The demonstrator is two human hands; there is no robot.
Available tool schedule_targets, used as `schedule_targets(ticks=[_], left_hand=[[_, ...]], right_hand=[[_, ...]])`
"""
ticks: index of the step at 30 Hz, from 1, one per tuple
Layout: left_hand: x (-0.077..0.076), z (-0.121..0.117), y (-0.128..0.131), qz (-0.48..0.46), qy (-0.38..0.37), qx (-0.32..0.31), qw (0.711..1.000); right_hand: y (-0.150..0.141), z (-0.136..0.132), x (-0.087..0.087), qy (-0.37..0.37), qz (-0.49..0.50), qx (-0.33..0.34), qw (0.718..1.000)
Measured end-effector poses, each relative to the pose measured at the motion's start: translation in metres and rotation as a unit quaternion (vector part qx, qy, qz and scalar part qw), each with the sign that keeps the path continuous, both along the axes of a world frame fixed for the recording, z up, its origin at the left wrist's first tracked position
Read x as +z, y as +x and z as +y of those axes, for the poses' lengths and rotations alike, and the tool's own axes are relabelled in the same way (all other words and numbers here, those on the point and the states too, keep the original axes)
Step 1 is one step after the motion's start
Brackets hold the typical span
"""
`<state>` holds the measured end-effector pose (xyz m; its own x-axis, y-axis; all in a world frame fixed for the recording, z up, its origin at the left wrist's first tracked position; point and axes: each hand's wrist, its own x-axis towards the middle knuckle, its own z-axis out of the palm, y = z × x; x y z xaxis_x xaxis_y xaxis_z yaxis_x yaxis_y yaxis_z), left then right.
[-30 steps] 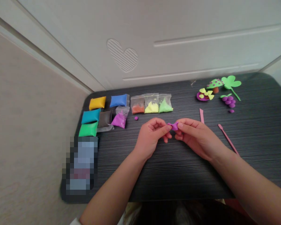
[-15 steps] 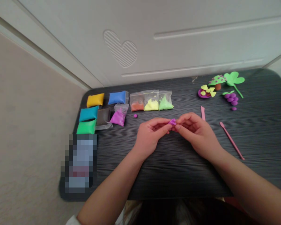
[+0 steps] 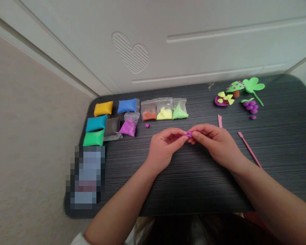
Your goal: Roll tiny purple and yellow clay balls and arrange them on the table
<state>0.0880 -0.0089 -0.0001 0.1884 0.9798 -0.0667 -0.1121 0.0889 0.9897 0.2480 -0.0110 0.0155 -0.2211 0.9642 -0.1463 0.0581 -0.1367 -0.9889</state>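
Between my fingertips is a small lump of purple modelling clay (image 3: 188,134), mostly covered by thumbs and fingers. My left hand (image 3: 165,144) pinches its left side, and my right hand (image 3: 211,143) pinches its right side. Both hands are closed and held over the middle of the dark table (image 3: 183,183). A small purple clay ball (image 3: 147,125) lies to the left of my left hand. Beyond my right hand a pink flat clay tool (image 3: 220,120) is partly hidden, and a longer pink clay stick (image 3: 250,149) lies to its right.
Bags of red-brown (image 3: 149,115), yellow (image 3: 164,113), light green (image 3: 180,112) and purple clay (image 3: 129,127) stand toward the back, with several more packets at left. A blurred-out phone (image 3: 88,177) lies front left. Clay grapes (image 3: 250,107), a flower (image 3: 252,85), a mushroom (image 3: 236,87) and a filled purple dish (image 3: 222,101) sit back right.
The purple clay has gone from a stretched, twisted strip to a more compact piece. My hands have drawn closer together around it, and the view has shifted slightly.
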Motion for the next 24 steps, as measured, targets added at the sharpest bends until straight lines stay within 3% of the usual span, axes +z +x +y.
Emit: schedule_targets(ticks=[4,10,19,24], left_hand=[[-0.003,0.003,0.002,-0.071,-0.044,0.024,0.996],[-0.005,0.003,0.001,-0.008,-0.057,0.037,0.998],[-0.007,0.001,0.004,-0.161,-0.129,-0.043,0.978],[-0.004,0.003,0.003,-0.107,-0.104,-0.049,0.988]], right_hand=[[-0.002,0.000,-0.005,-0.076,0.123,-0.016,0.989],[-0.003,0.000,-0.006,-0.160,0.193,-0.018,0.968],[-0.007,-0.001,-0.013,-0.068,0.177,-0.027,0.981],[-0.008,-0.001,-0.012,-0.027,0.120,-0.013,0.992]])
